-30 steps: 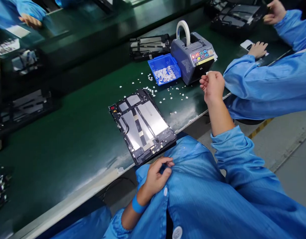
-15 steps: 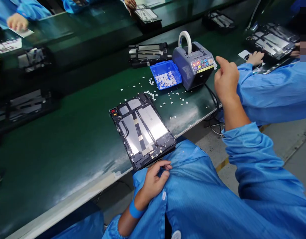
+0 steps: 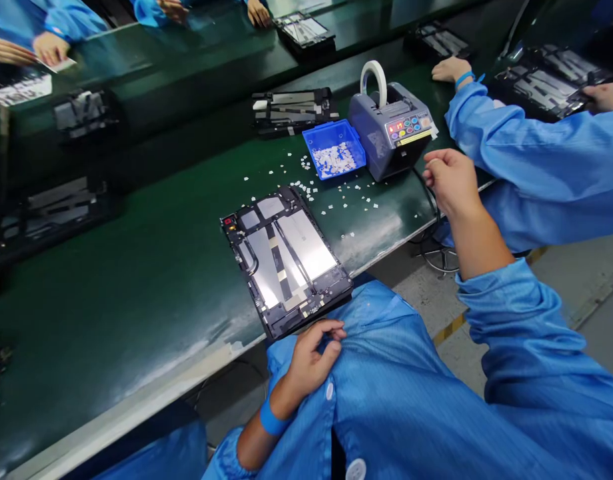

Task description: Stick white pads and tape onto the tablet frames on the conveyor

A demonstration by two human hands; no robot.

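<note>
My right hand (image 3: 451, 181) is in the air in front of the grey tape dispenser (image 3: 386, 137). Its thumb and index finger are pinched together; whatever may be between them is too small to make out. A white roll of tape (image 3: 381, 79) stands in the top of the dispenser, and a pale tape end (image 3: 434, 132) shows at its outlet. My left hand (image 3: 316, 357) rests against my blue smock, holding nothing, its fingers loosely bent and thumb apart. Just beyond it, an opened tablet (image 3: 306, 250) with its inner parts showing lies at the table edge.
A blue tray (image 3: 309, 143) of white scraps stands beside the dispenser, with more scraps (image 3: 306, 187) scattered nearby. Another opened device (image 3: 291, 110) lies behind it. At the right, a co-worker's sleeve (image 3: 526, 147) reaches over the green table (image 3: 151, 280). More devices and co-workers' hands are across the table.
My right hand has drawn down and slightly away from the dispenser's outlet, its pointing index finger now bent into a pinch. The right-hand co-worker's arm has reached farther across the table.
</note>
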